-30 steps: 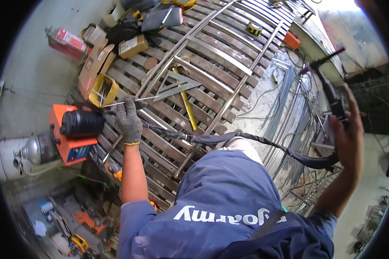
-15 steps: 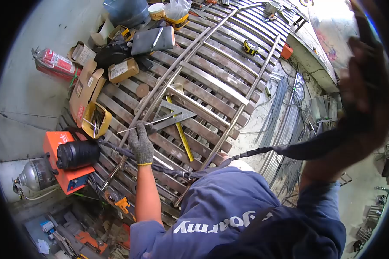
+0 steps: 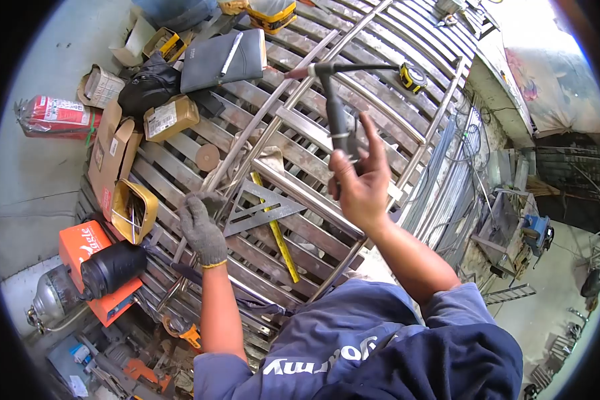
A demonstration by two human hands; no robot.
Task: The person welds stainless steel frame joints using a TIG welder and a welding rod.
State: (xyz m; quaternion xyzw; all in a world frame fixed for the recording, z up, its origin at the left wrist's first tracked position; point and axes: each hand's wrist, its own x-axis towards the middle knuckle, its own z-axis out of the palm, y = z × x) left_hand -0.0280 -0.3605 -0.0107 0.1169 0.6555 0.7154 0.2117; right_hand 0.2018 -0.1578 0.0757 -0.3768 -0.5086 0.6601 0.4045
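Crowding the left edge of the slatted bench (image 3: 380,57), cardboard boxes (image 3: 161,119), a black bag (image 3: 150,90) and an orange welder (image 3: 80,250) left little free room. Open slats lay only near the tape measure (image 3: 412,77) and inside the steel frame (image 3: 259,127).

0.5 s before, the right hand (image 3: 361,183) was a blur raised by the right edge. It had since come over the frame, fingers wrapped around the torch (image 3: 337,113). The left hand (image 3: 200,230) stayed by the set square (image 3: 260,210), gloved fingers curled against a tube. Whether it pinched the thin rod seen earlier could not be told.

The torch stood upright over the frame's 2 long tubes, dark-handled, its bent head ending in a pinkish nozzle pointing left.
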